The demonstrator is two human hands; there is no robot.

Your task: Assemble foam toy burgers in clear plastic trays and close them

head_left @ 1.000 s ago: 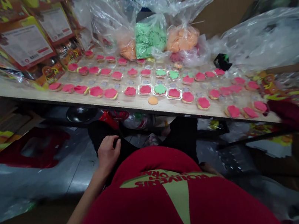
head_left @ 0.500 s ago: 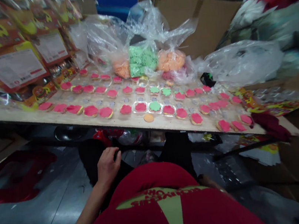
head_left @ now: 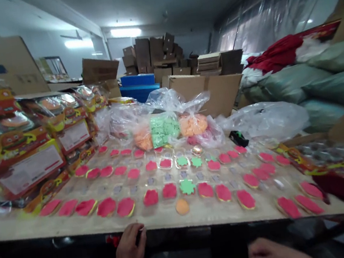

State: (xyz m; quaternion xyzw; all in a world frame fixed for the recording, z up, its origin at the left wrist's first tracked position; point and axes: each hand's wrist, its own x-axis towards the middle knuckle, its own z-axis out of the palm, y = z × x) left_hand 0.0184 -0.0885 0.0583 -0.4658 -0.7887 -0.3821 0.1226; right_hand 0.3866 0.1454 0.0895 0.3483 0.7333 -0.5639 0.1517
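Left hand (head_left: 129, 254) sits at the pale wooden bench (head_left: 77, 230) edge, fingers loose and empty; right hand (head_left: 270, 254) is low, grip unclear. The round orange disc (head_left: 182, 206) lies just beyond. Flat pink pieces (head_left: 125, 206) fill most rows, but clear plastic bags (head_left: 162, 128) hold plenty more.

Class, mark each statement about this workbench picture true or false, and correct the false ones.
1. Pink pieces make up most of the rows on the table. True.
2. The orange round piece lies among the bags. False: it lies alone near the table's front edge.
3. The bag of green pieces sits between bags of orange pieces. True.
4. The right hand rests on the tabletop. False: it is below the front edge, low in the picture.
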